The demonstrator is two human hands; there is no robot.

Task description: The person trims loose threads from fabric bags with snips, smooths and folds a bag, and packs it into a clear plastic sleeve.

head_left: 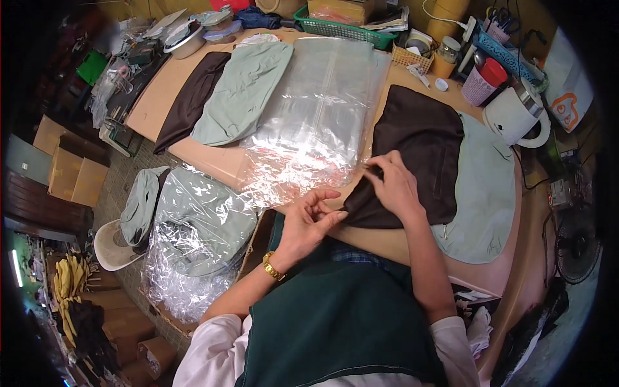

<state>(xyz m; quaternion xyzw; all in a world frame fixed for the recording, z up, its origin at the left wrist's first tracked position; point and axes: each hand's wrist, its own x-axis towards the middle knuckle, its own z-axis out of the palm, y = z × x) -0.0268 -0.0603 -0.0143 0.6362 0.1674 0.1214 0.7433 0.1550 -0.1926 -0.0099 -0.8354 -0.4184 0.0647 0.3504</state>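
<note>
While the left hand (309, 222) hovered half-open with fingers curled, holding nothing, just left of the dark brown garment (412, 155), the right hand (394, 186) pinched that soft matte fabric's near-left corner on the table (193, 151), beside glossy, crinkled plastic bags (316, 116).

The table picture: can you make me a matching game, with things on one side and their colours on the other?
Things:
1. Garment under the right hand
2. Basket at the table's far edge
3. Watch on the left hand's wrist
4. Kettle

Colours:
A. white
B. dark brown
C. gold
D. green

Pairs: 1 garment B; 2 basket D; 3 watch C; 4 kettle A.
</note>
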